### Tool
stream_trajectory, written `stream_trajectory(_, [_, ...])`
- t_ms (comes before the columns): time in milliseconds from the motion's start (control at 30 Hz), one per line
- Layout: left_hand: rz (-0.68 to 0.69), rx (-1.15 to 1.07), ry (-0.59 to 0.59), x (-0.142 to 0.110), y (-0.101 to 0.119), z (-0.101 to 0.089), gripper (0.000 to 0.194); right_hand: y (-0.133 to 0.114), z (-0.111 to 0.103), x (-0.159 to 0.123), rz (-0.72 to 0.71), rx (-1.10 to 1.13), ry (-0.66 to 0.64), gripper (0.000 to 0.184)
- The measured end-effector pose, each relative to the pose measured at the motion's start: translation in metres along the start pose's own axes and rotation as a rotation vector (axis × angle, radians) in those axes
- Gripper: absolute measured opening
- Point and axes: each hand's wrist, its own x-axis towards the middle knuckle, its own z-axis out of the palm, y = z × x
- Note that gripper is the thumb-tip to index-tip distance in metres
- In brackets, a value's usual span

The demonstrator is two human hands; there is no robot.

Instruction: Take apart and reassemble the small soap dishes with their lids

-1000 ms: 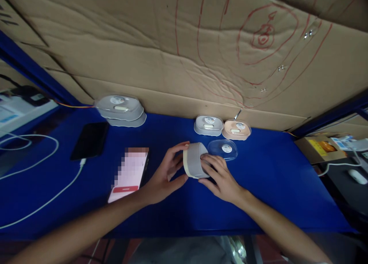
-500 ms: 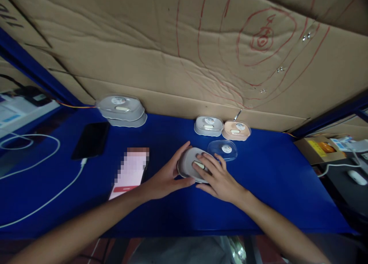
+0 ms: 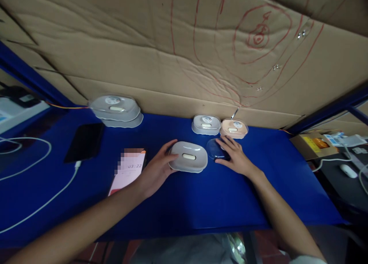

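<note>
My left hand (image 3: 157, 169) grips the left end of a grey oval soap dish (image 3: 198, 159), thumb over the rim and fingers beneath. The dish is uncovered, with a cream-coloured oblong piece set in the middle of its floor. To its right, a clear plastic lid (image 3: 212, 150) lies on the blue table. My right hand (image 3: 238, 156) closes on that lid from the right, the thumb at its near edge and the fingers at its far side; the hand partly covers it.
Behind the lid stand a grey lidded soap dish (image 3: 206, 127) and a peach one (image 3: 236, 131). A stack of larger grey dishes (image 3: 115, 110) sits at the back left. Two phones, a black one (image 3: 84, 142) and a lit one (image 3: 129, 177), lie left. Cardboard (image 3: 129, 45) walls the back.
My right hand has left the grey soap dish and moved right onto the clear lid. The dish stays in my left hand, its inside now uncovered. The view has shifted slightly.
</note>
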Motion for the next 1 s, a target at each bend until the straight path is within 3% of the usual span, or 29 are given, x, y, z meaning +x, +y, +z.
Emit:
stream_trajectory(133, [0.043,-0.097,-0.064,-0.004,-0.001,0.004,0.054,-0.008,0.008,0.003,0.134,0.432,0.206,0.071])
stream_trajectory(200, [0.066,-0.107,-0.103,-0.006,-0.003,0.005,0.056,-0.024,0.014,0.001,0.174,0.724,0.233,0.064])
stream_trajectory(267, [0.07,-0.092,-0.143,-0.007,-0.007,0.004,0.059,-0.043,0.021,-0.003,0.17,0.862,0.229,0.064])
stream_trajectory(400, [0.052,-0.043,-0.209,-0.008,-0.015,0.002,0.067,-0.072,0.032,-0.014,0.081,0.686,0.278,0.067])
stream_trajectory(500, [0.051,0.01,-0.234,-0.009,-0.022,0.0,0.068,-0.083,0.034,-0.019,0.015,0.562,0.243,0.07])
stream_trajectory(700, [0.031,0.146,-0.298,-0.011,-0.031,-0.005,0.067,-0.091,0.027,-0.02,-0.148,0.313,0.062,0.081])
stream_trajectory(900, [0.011,-0.024,-0.437,-0.007,-0.041,-0.006,0.06,-0.098,0.027,-0.02,-0.314,0.023,0.134,0.088])
stream_trajectory(1000, [0.029,0.002,-0.372,-0.006,-0.04,-0.005,0.051,-0.096,0.027,-0.018,-0.256,0.058,0.127,0.088])
